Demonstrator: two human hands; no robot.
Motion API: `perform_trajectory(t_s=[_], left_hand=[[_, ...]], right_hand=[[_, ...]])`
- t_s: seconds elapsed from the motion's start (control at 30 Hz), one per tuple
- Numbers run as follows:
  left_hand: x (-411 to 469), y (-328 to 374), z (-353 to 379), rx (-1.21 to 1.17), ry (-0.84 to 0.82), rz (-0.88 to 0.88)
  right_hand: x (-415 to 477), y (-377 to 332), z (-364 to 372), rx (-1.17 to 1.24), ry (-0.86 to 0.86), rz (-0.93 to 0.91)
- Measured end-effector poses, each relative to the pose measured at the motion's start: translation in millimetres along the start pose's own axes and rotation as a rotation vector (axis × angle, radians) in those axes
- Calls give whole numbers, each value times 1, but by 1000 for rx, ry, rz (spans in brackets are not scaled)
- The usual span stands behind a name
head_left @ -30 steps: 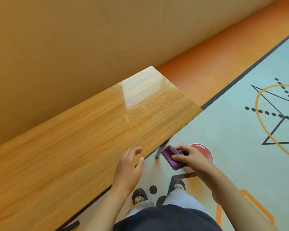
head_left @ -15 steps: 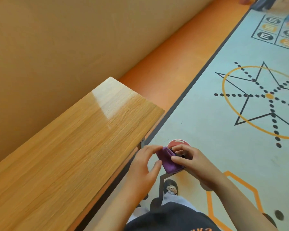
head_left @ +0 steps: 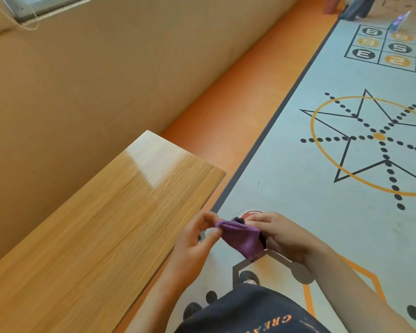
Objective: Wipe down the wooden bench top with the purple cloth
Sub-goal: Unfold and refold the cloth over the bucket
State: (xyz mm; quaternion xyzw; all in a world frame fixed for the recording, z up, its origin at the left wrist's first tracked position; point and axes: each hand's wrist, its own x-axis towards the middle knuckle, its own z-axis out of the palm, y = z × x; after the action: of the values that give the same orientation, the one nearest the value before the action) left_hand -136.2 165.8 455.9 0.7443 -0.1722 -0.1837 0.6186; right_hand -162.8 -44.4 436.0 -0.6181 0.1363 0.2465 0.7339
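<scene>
The wooden bench top [head_left: 101,219] runs along the wall on my left, glossy at its far end. A small folded purple cloth [head_left: 241,237] is held in the air just off the bench's front edge, over the floor. My left hand [head_left: 195,239] pinches its left corner. My right hand [head_left: 282,236] grips its right side, where a dark edge of the cloth shows. Neither hand touches the bench.
A tan wall [head_left: 94,80] backs the bench. Beyond the bench end lies an orange floor strip [head_left: 226,121] and a pale play mat [head_left: 322,188] with printed shapes and numbers. A red circle [head_left: 250,213] on the mat peeks out behind the cloth. My feet are below.
My left hand left the bench edge and joined the right on the cloth, taking its left corner. The view has swung right, so less of the bench shows.
</scene>
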Motion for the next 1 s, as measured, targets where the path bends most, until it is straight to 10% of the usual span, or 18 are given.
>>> perform_trajectory(t_s=[0.23,0.6,1.0], left_hand=[[18,9,0,-212,27,-22],[46,10,-9,-412,-56,-141],[54,18,-9,-664,-185,-210]], right_hand=[[6,2,-1,388,-30,172],[-3,-27,-18,-305,85,-173],[11,-57,-29,-246,-234,-244]])
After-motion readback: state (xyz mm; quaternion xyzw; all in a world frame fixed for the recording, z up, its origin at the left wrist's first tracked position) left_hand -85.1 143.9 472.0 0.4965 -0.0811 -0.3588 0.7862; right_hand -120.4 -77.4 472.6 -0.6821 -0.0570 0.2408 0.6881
